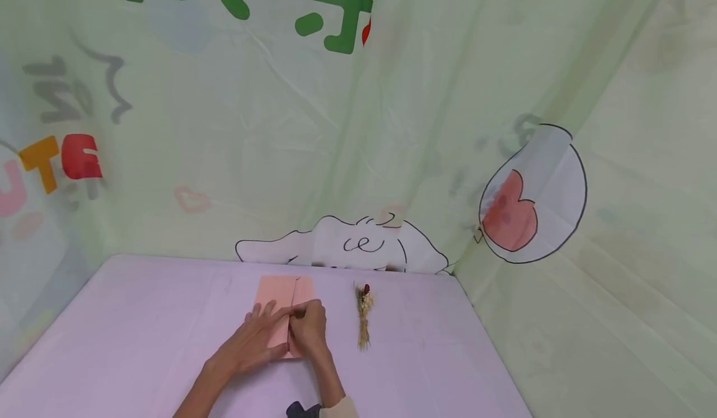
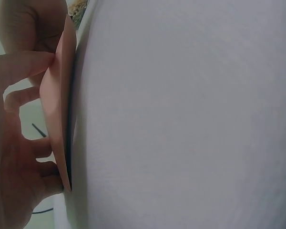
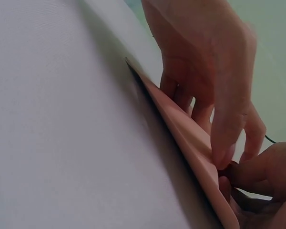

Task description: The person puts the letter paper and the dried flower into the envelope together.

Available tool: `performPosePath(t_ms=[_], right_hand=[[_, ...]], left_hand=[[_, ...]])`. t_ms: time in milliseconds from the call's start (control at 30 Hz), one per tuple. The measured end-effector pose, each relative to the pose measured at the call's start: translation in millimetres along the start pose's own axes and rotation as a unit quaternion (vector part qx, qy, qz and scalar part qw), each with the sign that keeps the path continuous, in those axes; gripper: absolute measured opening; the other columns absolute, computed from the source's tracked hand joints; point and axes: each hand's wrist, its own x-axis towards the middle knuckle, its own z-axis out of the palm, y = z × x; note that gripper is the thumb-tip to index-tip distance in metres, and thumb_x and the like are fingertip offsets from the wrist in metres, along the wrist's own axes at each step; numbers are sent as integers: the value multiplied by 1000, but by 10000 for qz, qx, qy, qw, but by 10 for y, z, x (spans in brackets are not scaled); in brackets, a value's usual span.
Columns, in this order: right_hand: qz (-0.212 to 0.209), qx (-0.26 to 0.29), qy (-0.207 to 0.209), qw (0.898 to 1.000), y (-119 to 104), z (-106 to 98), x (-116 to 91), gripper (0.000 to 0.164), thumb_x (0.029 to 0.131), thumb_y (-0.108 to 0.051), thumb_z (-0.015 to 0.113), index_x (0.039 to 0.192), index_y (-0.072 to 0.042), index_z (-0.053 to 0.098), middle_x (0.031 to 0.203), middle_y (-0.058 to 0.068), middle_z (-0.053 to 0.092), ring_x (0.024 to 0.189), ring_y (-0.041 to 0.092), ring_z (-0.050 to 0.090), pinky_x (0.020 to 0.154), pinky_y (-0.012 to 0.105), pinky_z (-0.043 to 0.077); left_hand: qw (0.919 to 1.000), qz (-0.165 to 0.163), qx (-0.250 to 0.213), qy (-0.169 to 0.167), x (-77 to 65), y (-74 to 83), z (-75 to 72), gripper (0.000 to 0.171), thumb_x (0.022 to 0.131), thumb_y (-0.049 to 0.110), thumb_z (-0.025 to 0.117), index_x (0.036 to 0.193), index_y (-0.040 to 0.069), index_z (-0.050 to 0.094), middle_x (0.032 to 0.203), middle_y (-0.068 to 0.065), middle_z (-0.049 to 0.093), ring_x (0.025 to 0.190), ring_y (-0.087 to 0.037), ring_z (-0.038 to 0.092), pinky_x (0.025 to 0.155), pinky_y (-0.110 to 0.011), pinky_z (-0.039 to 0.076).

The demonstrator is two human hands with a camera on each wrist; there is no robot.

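Left hand (image 1: pixel 253 340): fingers spread on pink paper (image 1: pixel 274 288).
Right hand (image 1: pixel 310 328): fingers curled, pinching its edge.
Bouquet (image 1: pixel 363 318): right of paper.

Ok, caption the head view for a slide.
Left hand and right hand on pink paper, dried flowers lying to the right.

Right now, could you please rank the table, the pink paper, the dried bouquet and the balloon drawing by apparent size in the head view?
1. Table
2. Balloon drawing
3. Pink paper, partly covered
4. Dried bouquet
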Motion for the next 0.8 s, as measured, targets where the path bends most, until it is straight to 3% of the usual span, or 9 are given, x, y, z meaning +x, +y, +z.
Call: performPosePath(t_ms=[100,267,467,800], right_hand=[[-212,221,-56,9995,-43,-114,-25,15,82,10,80,95,6,84,78,11,81,66,6,66,58,21,56],[-18,376,102,9992,-125,-356,-68,12,84,7,86,96,4,85,78,11,80,67,7,66,59,18,53],[374,216,1006,9940,2,-607,-25,11,85,-3,90,95,-1,86,81,8,79,67,8,65,60,21,52],[-122,-639,2181,9738,313,-928,89,26,80,-7,94,104,0,85,82,11,79,73,25,74,72,42,56]], left_hand=[[9999,98,32,60,2,6,-1,76,99,57,66,162,17,51,168,-36,40,152,-72,33,124,-81,30],[9999,127,-27,93,15,0,13,72,97,53,68,158,17,54,167,-36,42,152,-73,33,122,-83,29],[9997,157,25,172,38,-3,26,68,94,49,73,153,19,57,164,-35,46,148,-74,38,118,-86,32],[9990,318,-4,317,17,-2,36,67,94,49,74,152,19,58,162,-38,46,146,-76,38,114,-89,32]])
